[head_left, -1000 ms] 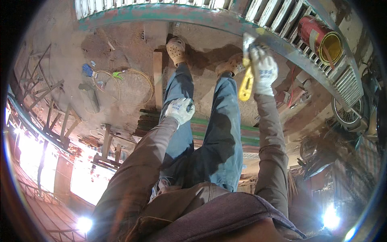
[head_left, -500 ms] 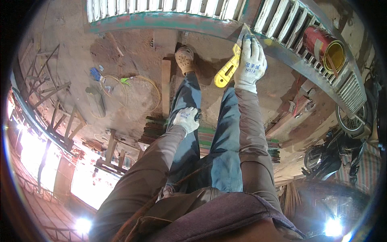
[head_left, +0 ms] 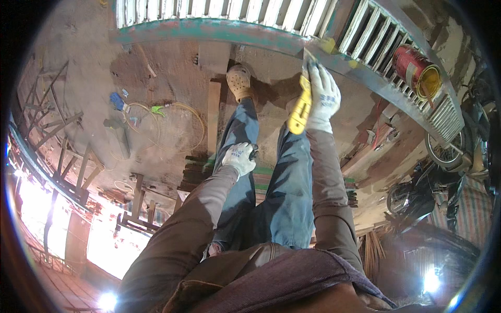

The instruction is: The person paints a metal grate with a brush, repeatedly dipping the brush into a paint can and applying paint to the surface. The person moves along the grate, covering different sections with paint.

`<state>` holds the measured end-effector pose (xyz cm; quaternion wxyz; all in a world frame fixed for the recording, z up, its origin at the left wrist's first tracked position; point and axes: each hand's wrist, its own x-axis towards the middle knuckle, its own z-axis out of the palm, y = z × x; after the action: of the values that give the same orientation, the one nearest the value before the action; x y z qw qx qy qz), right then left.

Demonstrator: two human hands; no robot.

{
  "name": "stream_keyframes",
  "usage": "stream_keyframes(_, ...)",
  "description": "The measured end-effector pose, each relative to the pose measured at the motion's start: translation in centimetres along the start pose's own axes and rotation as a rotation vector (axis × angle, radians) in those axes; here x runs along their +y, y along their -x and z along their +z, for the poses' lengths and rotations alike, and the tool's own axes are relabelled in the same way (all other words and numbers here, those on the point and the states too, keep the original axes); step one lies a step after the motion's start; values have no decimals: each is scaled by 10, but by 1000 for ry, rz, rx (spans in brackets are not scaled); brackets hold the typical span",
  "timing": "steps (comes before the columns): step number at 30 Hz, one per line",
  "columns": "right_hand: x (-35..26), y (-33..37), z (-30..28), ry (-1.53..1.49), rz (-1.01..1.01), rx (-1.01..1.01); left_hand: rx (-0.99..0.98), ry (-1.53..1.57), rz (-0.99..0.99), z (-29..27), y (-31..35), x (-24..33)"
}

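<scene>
My right hand (head_left: 323, 96), in a white work glove, grips a putty knife (head_left: 299, 112) by its yellow handle. Its blade points away from me, with the tip by the near rail of a slatted shutter panel (head_left: 209, 27); I cannot tell whether they touch. A yellowish putty patch (head_left: 328, 46) sits on the rail close to the blade, and a smaller putty spot (head_left: 353, 64) lies farther right. On my left knee rests my left hand (head_left: 239, 158), also white-gloved, fingers curled; whatever they may hold is hidden.
An open red can (head_left: 409, 65) with yellow inside lies tilted on the panel's right part. A wooden board (head_left: 214, 115), a yellow hose (head_left: 202, 122) and a blue glove (head_left: 117, 100) are on the floor to the left. Wooden frames (head_left: 57, 125) stand at far left; a wheel (head_left: 442, 152) shows at right.
My right hand and the putty knife have drawn back slightly toward me and turned more upright. The yellowish patch beside the blade now shows. My left hand stays on the knee.
</scene>
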<state>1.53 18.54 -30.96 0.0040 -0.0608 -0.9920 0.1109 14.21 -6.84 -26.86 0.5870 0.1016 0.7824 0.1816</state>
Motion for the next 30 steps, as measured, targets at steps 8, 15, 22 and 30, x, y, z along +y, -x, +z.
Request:
stream_keyframes(8, 27, -10, 1, 123, 82, 78, 148, 98, 113, 10, -1, -17)
stream_keyframes(15, 20, -14, 1, -36, 174, 154, 62, 43, 59, -3, 1, -18)
stream_keyframes(22, 5, -21, -6, 113, 28, -84, 22, 46, 59, -13, -5, -18)
stream_keyframes(30, 24, -30, 3, 39, 278, 5, 19, -12, 109, -34, -7, -13)
